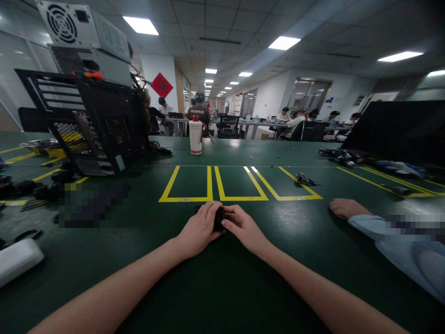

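Observation:
Both of my hands meet at the middle of the green table (222, 278), around a small black object (219, 219). My left hand (201, 228) has its fingers wrapped over the object's left side and top. From the right, my right hand (246, 228) pinches it with thumb and fingertips. Much of the object is covered by my fingers, so its full shape cannot be made out. Just beyond my hands, yellow tape outlines (210, 185) mark the table.
An open black computer case (114, 130) with power supplies (86, 32) on it stands at left. A white bottle (196, 137) stands behind the tape. A metal part (304, 179) lies at right, near another person's hand (349, 208). A white object (19, 260) lies at left.

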